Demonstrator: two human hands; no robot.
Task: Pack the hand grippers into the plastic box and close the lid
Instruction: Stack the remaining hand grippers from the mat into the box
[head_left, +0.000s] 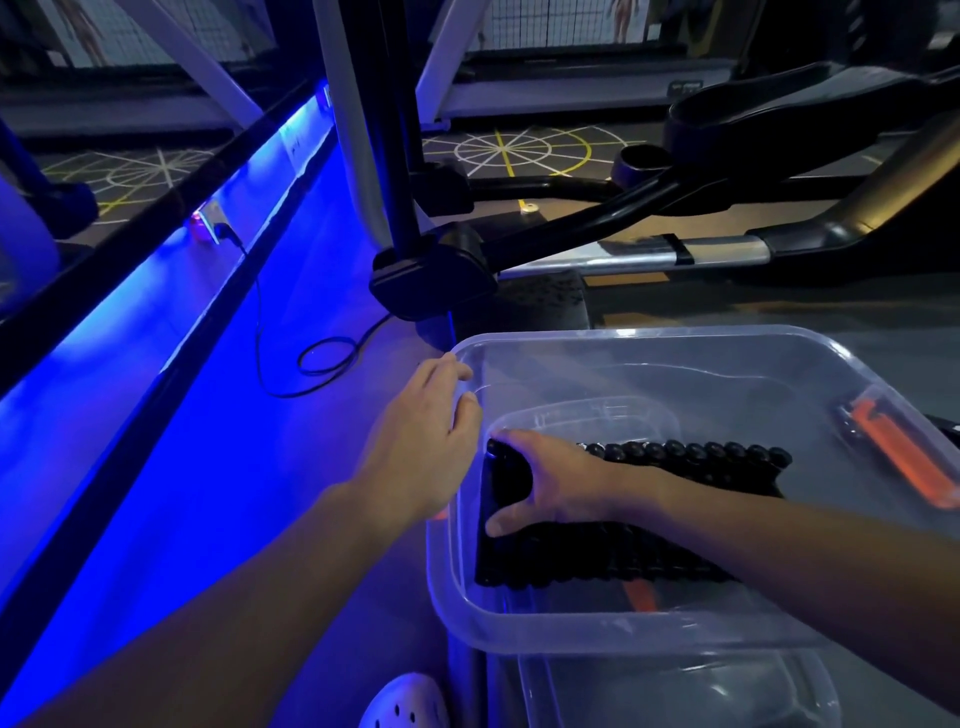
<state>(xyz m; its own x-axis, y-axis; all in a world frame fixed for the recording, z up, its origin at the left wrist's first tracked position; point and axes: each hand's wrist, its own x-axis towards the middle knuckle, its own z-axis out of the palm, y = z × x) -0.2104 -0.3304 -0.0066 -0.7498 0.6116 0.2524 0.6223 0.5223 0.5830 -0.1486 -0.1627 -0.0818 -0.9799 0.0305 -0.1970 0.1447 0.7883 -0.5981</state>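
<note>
Clear lid (675, 691) and a white shoe (405, 701) sit lowest, just below the box (649, 631) on the floor. Right hand (540, 483) reaches inside, thumb and fingers clamped on the black grippers' (685, 457) left end (an orange gripper (904, 457) lies by the right wall). Left hand (421, 441) rests loosely spread against the box's left rim.
</note>
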